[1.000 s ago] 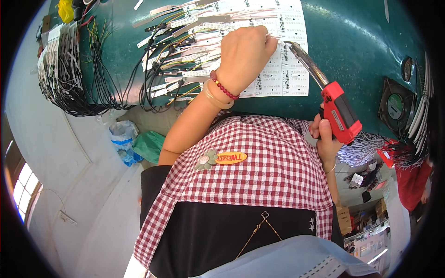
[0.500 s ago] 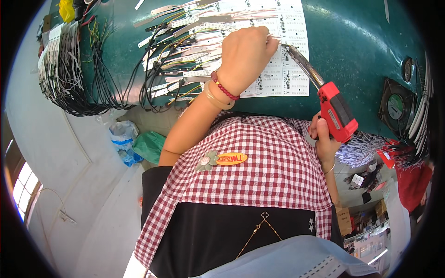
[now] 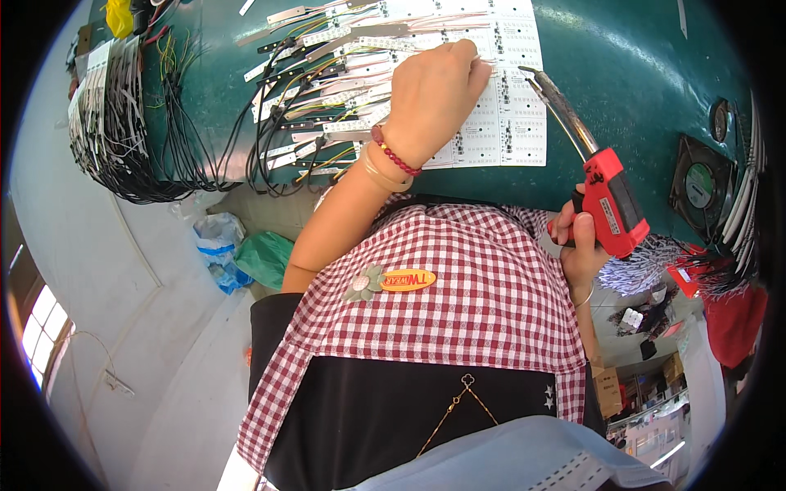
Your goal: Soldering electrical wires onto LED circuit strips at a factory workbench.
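Note:
My right hand (image 3: 578, 244) is wrapped round the handle of a red and black soldering gun (image 3: 612, 204). Its long metal barrel slants up and left, and the dark tip lies over the right part of a white circuit board panel (image 3: 524, 131). Above that panel, my left hand (image 3: 435, 88) is closed in a pinch on thin wires (image 3: 489, 63), whose ends poke out just past the fingertips. The tip is a short way right of these fingers, apart from them. Left of my left hand, several light strips with wires (image 3: 348, 127) lie across the panel's left side.
Black cables (image 3: 260, 155) trail off the strips on the green table (image 3: 606, 74). A thick bundle of wired strips (image 3: 110, 123) hangs over its left edge. To the right are a black fan (image 3: 698, 185) and hanging grey sleeves or wires (image 3: 747, 196). Bags (image 3: 264, 255) lie below at left.
The soldering gun in my right hand has shifted right, its tip drawing away from my left fingers. My left hand has barely moved and keeps its pinch.

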`<state>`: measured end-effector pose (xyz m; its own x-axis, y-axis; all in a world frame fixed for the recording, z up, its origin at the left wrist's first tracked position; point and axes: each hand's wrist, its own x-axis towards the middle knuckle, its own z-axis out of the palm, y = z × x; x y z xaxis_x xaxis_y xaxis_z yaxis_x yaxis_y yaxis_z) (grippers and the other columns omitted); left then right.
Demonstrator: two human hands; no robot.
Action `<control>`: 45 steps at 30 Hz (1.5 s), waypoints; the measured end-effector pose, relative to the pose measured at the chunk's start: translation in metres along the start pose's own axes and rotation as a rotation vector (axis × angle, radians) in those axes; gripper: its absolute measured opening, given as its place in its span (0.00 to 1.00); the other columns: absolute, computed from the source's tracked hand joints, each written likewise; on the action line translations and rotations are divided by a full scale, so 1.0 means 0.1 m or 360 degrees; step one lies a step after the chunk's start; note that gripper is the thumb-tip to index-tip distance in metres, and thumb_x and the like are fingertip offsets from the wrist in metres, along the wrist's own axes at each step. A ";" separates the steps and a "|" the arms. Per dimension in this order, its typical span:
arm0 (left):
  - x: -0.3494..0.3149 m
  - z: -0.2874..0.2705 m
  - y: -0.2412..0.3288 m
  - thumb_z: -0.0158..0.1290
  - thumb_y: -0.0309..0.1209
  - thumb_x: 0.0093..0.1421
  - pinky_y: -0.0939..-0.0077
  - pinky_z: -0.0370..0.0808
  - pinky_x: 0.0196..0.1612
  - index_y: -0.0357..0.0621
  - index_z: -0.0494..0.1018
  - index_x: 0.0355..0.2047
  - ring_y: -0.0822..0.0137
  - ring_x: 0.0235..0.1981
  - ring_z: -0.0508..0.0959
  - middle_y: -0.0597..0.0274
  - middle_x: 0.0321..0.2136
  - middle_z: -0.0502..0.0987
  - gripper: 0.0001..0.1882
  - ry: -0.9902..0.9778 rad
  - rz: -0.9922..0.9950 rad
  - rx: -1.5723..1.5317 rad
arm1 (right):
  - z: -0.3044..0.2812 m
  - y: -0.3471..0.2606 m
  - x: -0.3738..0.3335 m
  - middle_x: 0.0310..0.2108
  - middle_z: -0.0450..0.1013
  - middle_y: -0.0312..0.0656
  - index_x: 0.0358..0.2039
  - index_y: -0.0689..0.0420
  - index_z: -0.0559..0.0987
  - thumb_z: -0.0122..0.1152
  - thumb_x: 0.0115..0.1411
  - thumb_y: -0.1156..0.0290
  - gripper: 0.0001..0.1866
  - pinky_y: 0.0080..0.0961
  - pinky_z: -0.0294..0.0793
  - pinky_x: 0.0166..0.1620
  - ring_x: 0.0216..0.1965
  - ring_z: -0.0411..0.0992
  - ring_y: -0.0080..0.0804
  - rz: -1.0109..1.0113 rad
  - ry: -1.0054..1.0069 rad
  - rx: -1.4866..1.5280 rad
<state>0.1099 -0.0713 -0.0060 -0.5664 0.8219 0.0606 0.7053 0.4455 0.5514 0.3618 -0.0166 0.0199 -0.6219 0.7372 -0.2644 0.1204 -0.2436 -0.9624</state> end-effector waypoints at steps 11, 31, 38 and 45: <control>-0.17 -0.41 0.18 0.48 0.29 0.59 0.74 0.69 0.23 0.38 0.70 0.28 0.61 0.18 0.74 0.57 0.20 0.75 0.07 0.0147 0.0387 -0.0131 | -0.04 0.02 -0.11 0.20 0.65 0.39 0.49 0.66 0.66 0.50 0.60 0.67 0.19 0.19 0.62 0.21 0.16 0.59 0.19 -0.0001 0.0082 0.0144; -0.26 0.01 0.19 0.52 0.34 0.49 0.64 0.69 0.21 0.38 0.73 0.18 0.52 0.18 0.74 0.51 0.15 0.73 0.11 -0.0179 -0.0171 0.0071 | -0.12 0.15 -0.30 0.21 0.68 0.34 0.28 0.63 0.73 0.55 0.57 0.68 0.09 0.14 0.59 0.23 0.19 0.61 0.17 0.0267 -0.0001 -0.0073; -0.25 0.01 0.19 0.52 0.34 0.49 0.64 0.69 0.21 0.38 0.73 0.18 0.52 0.18 0.74 0.51 0.14 0.73 0.11 -0.0185 -0.0136 0.0085 | -0.13 0.11 -0.30 0.21 0.68 0.34 0.29 0.63 0.73 0.54 0.58 0.70 0.08 0.15 0.62 0.26 0.22 0.63 0.18 0.0189 -0.0109 -0.0222; -0.25 0.00 0.18 0.52 0.34 0.49 0.63 0.69 0.21 0.38 0.73 0.18 0.52 0.18 0.74 0.51 0.14 0.73 0.11 -0.0195 -0.0135 0.0110 | -0.11 0.13 -0.36 0.24 0.69 0.37 0.34 0.65 0.73 0.55 0.58 0.69 0.10 0.18 0.66 0.30 0.25 0.66 0.22 0.0228 0.0037 -0.0072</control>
<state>0.1366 -0.0837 0.0023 -0.5717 0.8157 -0.0880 0.6874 0.5348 0.4914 0.3945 -0.0391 0.0161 -0.5780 0.7114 -0.3998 0.2414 -0.3190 -0.9165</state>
